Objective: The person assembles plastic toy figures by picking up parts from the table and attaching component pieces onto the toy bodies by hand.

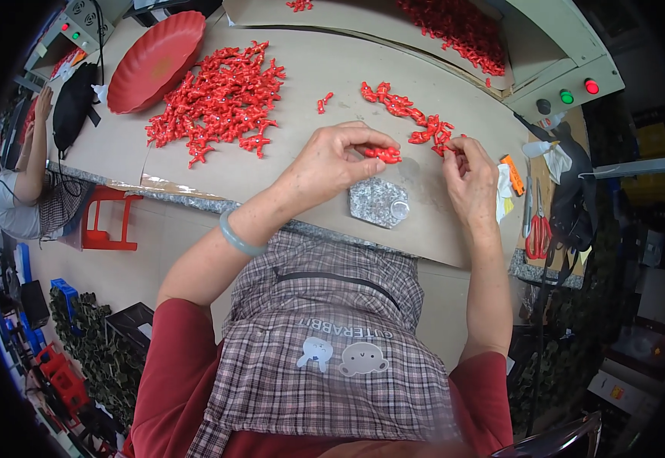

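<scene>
My left hand (340, 156) is closed round a small red figurine (383, 154), pinched between thumb and fingers above the table. Just below it lies a grey speckled metal block (378, 201) with a round ring at one corner. My right hand (470, 172) has its fingers curled together at the near end of a row of red figurines (401, 107); whether it grips one is hidden. On the left is a large pile of similar red figurines (225, 99). A single small red piece (324, 103) lies between the pile and the row.
A red scalloped tray (157, 61) leans beside the pile. At the right lie red-handled scissors (538, 237), an orange cutter (512, 175) and a white bottle (538, 148). A machine housing (569, 76) with lit buttons stands at the back right. Another person (19, 191) sits at far left.
</scene>
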{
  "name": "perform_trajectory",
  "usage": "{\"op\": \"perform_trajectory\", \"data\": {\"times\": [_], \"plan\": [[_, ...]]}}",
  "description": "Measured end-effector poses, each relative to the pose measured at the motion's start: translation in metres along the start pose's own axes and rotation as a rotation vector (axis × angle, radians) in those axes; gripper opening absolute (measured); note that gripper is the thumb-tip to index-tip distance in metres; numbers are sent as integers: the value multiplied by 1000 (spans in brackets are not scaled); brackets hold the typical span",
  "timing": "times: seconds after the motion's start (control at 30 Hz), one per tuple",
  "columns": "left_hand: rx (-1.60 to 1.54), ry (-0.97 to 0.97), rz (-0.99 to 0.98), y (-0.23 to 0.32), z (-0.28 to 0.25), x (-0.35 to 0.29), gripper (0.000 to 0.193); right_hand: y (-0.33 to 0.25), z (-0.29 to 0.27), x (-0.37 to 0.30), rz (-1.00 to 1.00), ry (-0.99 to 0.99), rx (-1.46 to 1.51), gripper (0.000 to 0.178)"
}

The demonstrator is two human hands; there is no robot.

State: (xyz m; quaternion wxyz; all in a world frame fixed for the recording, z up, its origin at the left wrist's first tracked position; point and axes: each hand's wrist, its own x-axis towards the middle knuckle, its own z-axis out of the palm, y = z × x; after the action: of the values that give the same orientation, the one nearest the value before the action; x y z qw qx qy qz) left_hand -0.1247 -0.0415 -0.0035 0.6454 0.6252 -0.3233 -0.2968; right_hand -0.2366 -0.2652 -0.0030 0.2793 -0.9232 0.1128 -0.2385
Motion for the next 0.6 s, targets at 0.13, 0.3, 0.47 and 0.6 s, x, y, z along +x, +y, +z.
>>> {"op": "perform_trajectory", "data": {"times": [0.13, 0.3, 0.47, 0.6], "plan": [[-81, -22, -17, 5, 9, -16, 29, 1, -3, -14, 209, -57, 281, 11], [15, -19, -21, 13, 16, -29, 26, -2, -11, -34, 435, -146, 725, 13], [-100, -64, 7, 7, 15, -35, 26, -13, -18, -50, 516, -250, 1094, 19], [-293, -10, -171, 15, 19, -44, 24, -22, -21, -60, 526, -330, 1077, 19]]}}
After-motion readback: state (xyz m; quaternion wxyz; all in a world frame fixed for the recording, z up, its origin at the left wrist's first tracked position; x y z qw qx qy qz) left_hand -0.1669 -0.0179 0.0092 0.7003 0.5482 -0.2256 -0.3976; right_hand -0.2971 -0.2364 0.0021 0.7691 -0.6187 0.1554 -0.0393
